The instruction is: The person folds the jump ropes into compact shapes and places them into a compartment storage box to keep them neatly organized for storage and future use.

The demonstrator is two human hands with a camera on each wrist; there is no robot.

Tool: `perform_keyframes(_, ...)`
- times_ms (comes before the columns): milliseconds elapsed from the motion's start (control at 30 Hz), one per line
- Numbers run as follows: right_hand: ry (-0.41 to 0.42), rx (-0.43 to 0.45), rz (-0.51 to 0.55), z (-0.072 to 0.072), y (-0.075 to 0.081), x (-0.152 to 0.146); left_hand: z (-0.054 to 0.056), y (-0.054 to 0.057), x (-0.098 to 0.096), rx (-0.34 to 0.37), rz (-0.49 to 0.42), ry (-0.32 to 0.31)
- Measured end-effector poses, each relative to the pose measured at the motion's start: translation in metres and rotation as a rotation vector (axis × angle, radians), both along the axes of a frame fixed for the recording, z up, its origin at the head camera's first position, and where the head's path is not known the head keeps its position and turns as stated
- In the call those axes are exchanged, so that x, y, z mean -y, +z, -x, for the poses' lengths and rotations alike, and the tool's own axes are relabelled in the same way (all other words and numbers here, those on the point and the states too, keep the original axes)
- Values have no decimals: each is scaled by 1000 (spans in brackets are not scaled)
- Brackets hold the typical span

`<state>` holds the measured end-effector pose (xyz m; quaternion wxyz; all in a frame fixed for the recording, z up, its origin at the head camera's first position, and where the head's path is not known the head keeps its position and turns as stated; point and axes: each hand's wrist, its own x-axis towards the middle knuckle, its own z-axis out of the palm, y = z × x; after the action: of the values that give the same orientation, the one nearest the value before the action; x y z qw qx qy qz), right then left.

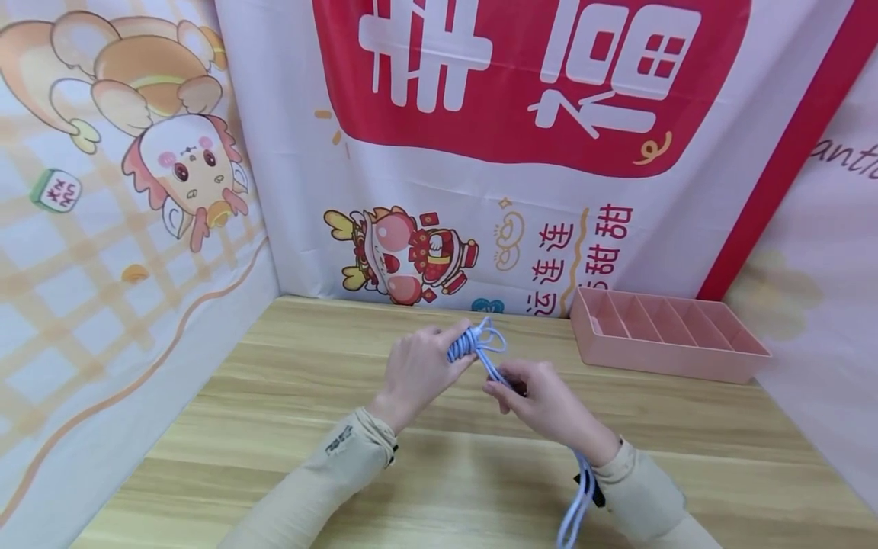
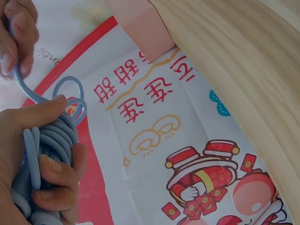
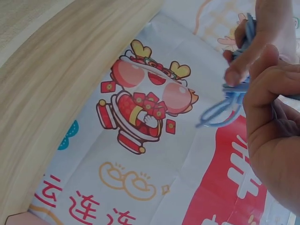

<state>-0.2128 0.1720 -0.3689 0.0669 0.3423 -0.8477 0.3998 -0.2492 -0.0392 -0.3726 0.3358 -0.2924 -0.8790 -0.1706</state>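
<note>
1. The cord (image 1: 461,345) is pale blue, smooth and round, wound into a compact coil with the wraps lying side by side.
2. Slim loops (image 2: 68,78) of it poke out of the coil's far end, at about two o'clock from the wraps.
3. From my spot I see the coil just below the middle of the head view, toward six o'clock, up in the person's hands over the wood-grained bench (image 1: 309,396).
4. The left hand (image 1: 420,362), at eight o'clock from the coil, is closed around it, fingers curled and thumb pressed along the top wraps.
5. The right hand (image 1: 545,393), at four o'clock from the coil, has its fingers bent in, pinching the strands that lead out of it.
6. The tail (image 1: 586,496), two strands side by side, hangs past the right wrist and leaves the view toward five o'clock.
7. Near three o'clock, well apart from the hands, a pink box (image 1: 665,362) sits at the back of the bench. Crosswise dividers split it into a row of narrow compartments, their pink inner walls showing; I can't see all the way down into them.
</note>
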Motion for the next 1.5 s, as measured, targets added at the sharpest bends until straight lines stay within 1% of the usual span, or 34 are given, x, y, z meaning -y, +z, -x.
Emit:
perform_keyframes(67,9,-22,1,-2,1,1,2,0,1,-2,18,19)
perform_keyframes(167,40,-61,9,-3,0,3,3,-1,2,-2,36,17)
perform_keyframes(267,62,-91,17,-2,0,3,2,-1,2,-23,61,-8)
perform_keyframes(433,86,-127,22,-1,0,3,3,-3,1,-87,118,-47)
perform_keyframes(533,92,-132,25,0,-1,2,3,-4,0,-102,140,-73)
perform_keyframes(700,97,-120,28,1,-2,2,2,-4,-1,-86,172,-99)
perform_keyframes(800,94,-112,32,0,-2,1,2,-4,-1,-83,197,-98)
perform_keyframes(967,73,-120,13,0,-2,0,1,-3,-2,-104,240,-101)
perform_keyframes(1100,90,-110,-2,-1,0,-1,1,-3,-1,-90,256,-129)
perform_keyframes(1167,95,-121,-5,-1,1,-1,1,-2,-1,-83,258,-143)
perform_keyframes(1300,90,-194,-13,1,1,-2,2,-1,1,-69,258,-180)
perform_keyframes(1400,90,-250,-16,2,0,-3,2,0,2,-58,251,-229)
perform_keyframes(1500,84,-280,-20,3,0,-4,2,1,2,-51,246,-281)
